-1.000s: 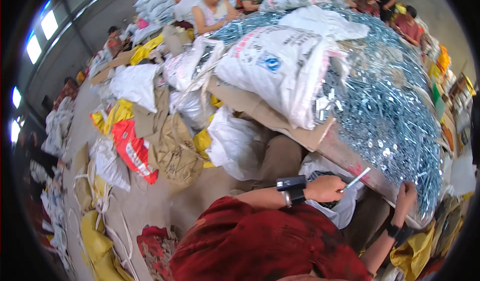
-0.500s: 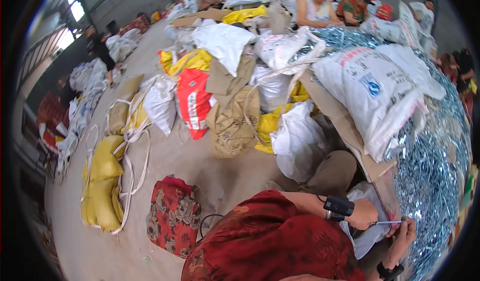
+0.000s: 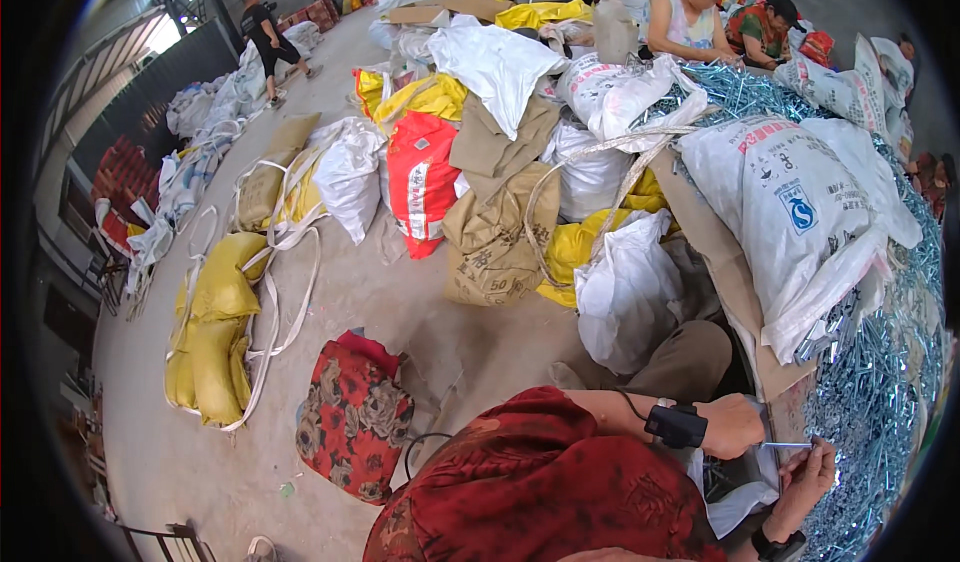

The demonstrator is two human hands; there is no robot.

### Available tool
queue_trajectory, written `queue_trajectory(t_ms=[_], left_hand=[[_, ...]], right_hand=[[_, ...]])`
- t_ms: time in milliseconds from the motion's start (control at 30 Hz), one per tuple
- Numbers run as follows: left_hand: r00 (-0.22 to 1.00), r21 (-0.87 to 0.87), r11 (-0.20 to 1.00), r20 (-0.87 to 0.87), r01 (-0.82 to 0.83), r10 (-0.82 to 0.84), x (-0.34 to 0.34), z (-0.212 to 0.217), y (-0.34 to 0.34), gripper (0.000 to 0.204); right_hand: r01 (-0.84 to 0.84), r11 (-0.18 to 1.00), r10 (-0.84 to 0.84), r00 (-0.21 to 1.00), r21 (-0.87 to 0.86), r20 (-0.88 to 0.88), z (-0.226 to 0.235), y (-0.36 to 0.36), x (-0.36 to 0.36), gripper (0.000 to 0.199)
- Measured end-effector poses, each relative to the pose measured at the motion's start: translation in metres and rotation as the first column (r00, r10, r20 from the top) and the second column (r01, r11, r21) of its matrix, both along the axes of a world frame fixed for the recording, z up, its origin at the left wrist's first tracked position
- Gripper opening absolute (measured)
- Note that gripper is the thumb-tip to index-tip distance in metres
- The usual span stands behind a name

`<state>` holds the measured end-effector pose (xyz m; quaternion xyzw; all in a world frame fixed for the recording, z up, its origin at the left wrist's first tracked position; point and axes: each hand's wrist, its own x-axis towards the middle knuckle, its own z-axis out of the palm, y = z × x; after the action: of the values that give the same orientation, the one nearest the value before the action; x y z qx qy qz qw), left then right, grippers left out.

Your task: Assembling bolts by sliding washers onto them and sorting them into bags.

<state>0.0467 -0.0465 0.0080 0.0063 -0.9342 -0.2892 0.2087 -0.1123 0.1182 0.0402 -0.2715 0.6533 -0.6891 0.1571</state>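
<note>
A thin, bluish-silver metal rod (image 3: 787,446) spans the gap between my two hands at the edge of a large heap of similar shiny metal pieces (image 3: 860,412). My left hand (image 3: 735,426), with a black device strapped at its wrist, is closed at the rod's near end. My right hand (image 3: 812,474), with a black band on its wrist, pinches the far end with thumb and fingers. The rod's exact kind is too small to tell. Under my hands, white sacking (image 3: 745,502) lies beside my leg, partly covered by my arms.
A big white woven sack (image 3: 780,222) lies on the heap, bordered by a cardboard strip (image 3: 720,252). White, tan, red and yellow sacks (image 3: 500,232) stand ahead. Yellow bundles (image 3: 215,332) and a flowered cushion-like object (image 3: 355,417) are on the left floor. Co-workers (image 3: 690,22) sit beyond; one person (image 3: 268,42) walks.
The view has shifted, so the sacks sit further right in it. My hands still hold the rod between them. At the far left, the walking person has come more fully into sight.
</note>
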Motion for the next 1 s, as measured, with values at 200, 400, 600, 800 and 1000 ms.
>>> queue_trajectory(t_ms=[200, 400, 600, 800, 1000], left_hand=[[0.998, -0.009, 0.999, -0.039, 0.045, -0.045, 0.007, 0.005, -0.007, 0.014], [0.998, -0.038, 0.998, -0.034, 0.047, -0.048, 0.007, 0.007, -0.006, 0.015], [0.988, 0.058, 0.997, -0.148, 0.053, -0.044, -0.003, 0.021, 0.009, 0.021], [0.975, 0.220, 0.968, -0.208, 0.125, -0.079, -0.014, 0.025, 0.026, 0.024], [0.964, 0.192, 0.961, -0.216, 0.199, -0.157, -0.014, 0.031, 0.050, 0.022]], right_hand=[[-0.193, 0.978, 0.198, 0.979, -0.078, 0.056, 0.004, 0.002, -0.004, 0.014], [-0.125, 0.980, 0.168, 0.938, 0.156, -0.305, -0.009, 0.016, -0.016, 0.013], [-0.113, 0.992, 0.106, 0.986, -0.050, -0.126, -0.005, 0.019, 0.017, 0.015], [-0.259, 0.964, 0.263, 0.963, -0.064, 0.066, 0.008, 0.031, 0.046, 0.021], [-0.290, 0.957, 0.280, 0.919, 0.007, -0.277, 0.009, 0.017, 0.042, 0.050]])
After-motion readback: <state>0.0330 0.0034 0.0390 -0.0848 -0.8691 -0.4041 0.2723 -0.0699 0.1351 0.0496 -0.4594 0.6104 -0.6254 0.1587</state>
